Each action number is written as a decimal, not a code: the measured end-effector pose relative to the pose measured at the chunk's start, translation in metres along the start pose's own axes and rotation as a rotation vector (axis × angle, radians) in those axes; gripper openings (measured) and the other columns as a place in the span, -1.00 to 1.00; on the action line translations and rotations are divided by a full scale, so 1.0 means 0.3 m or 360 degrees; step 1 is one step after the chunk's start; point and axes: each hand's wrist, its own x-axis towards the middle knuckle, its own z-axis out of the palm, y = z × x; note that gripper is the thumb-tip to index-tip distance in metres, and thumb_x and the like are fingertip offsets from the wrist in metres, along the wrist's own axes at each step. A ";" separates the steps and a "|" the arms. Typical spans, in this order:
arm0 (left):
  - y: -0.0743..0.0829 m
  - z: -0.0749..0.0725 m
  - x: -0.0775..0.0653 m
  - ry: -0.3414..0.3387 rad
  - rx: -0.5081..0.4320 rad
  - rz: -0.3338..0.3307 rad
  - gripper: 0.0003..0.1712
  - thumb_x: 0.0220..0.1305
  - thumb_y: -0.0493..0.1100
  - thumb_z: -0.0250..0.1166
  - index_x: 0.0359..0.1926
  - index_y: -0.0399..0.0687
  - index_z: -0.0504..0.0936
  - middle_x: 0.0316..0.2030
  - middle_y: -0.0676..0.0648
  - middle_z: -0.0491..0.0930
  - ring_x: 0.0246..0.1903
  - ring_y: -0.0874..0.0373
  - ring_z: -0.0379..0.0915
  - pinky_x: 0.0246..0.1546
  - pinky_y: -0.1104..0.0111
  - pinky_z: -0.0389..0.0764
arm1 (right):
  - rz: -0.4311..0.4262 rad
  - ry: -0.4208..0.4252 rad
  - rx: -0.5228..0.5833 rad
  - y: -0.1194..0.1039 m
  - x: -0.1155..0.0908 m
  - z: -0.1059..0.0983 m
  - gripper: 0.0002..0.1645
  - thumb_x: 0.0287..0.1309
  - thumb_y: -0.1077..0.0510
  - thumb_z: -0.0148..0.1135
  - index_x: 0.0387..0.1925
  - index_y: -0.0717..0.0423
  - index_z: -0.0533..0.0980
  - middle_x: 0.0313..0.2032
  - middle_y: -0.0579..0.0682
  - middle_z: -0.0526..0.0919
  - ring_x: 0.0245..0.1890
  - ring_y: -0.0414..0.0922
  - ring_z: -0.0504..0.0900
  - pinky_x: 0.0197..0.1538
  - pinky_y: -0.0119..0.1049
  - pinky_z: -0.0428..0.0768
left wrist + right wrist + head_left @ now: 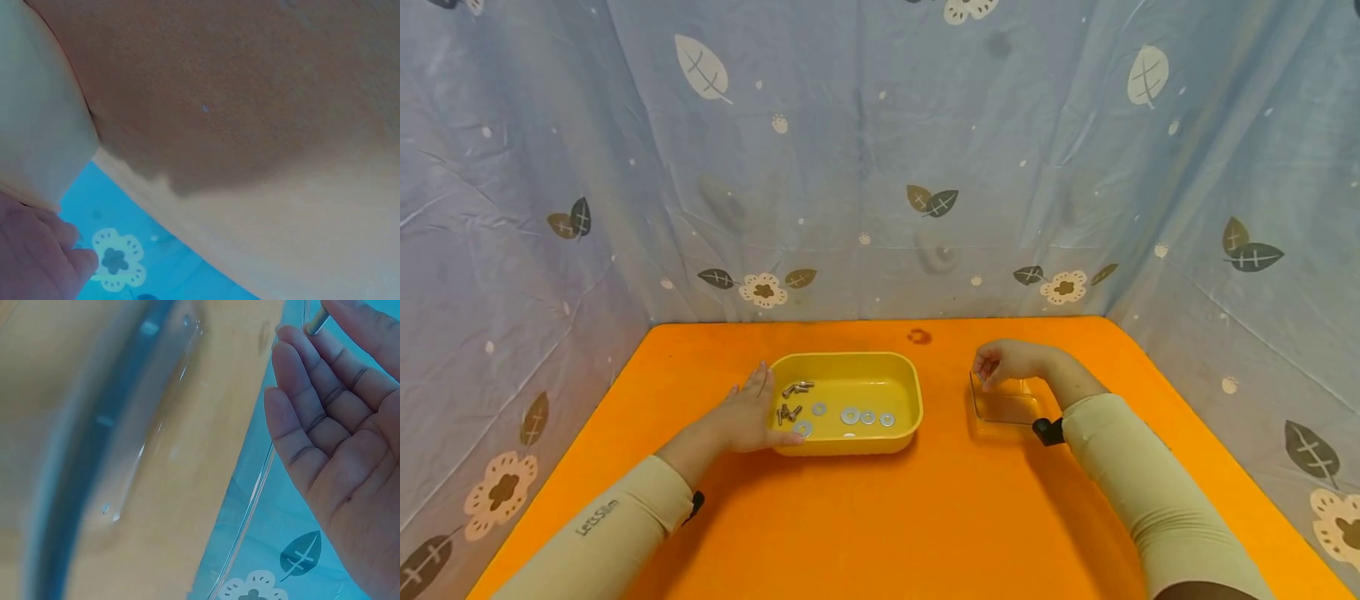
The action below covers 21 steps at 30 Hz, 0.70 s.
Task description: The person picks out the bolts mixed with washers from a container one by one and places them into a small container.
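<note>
A yellow tray (850, 447) sits left of centre with several small metal screws (788, 413) at its left end and several flat washers (850, 416) along its front. My left hand (747, 417) rests against the tray's left side, fingers extended along the wall and thumb over the front rim. Over a clear plastic box (1009, 410) on the right, my right hand (1009, 362) pinches a small metal screw (319, 321) between thumb and fingertips. Most of that screw is hidden by the fingers. The left wrist view catches part of my left hand (37, 256) beside the pale tray wall (44, 106).
Both containers stand on an orange table (880, 525), with a stretch of tabletop between them. A dark ring-like mark (919, 336) shows near the back edge. Blue patterned curtains (865, 167) enclose the back and sides.
</note>
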 end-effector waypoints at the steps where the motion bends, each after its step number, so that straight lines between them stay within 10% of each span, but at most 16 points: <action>1: -0.002 0.002 0.001 0.0000 -0.0003 0.0003 0.46 -0.15 0.58 0.09 0.34 -0.51 -0.23 0.35 -0.44 -0.35 0.35 -0.26 -0.36 0.23 -0.18 -0.15 | 0.0004 0.0001 -0.0001 0.000 0.001 0.000 -0.69 -0.01 0.33 0.29 -0.20 0.37 0.44 -0.36 0.08 0.54 -0.32 -0.08 0.48 -0.20 -0.30 0.52; 21: -0.005 0.002 0.000 -0.0003 0.0010 0.0009 0.47 -0.17 0.61 0.06 0.34 -0.50 -0.23 0.35 -0.44 -0.35 0.35 -0.25 -0.37 0.23 -0.17 -0.15 | 0.0045 0.0052 -0.0028 0.002 -0.002 0.004 -0.64 0.04 0.31 0.25 -0.11 0.41 0.45 -0.28 0.17 0.57 -0.26 -0.10 0.52 -0.16 -0.33 0.54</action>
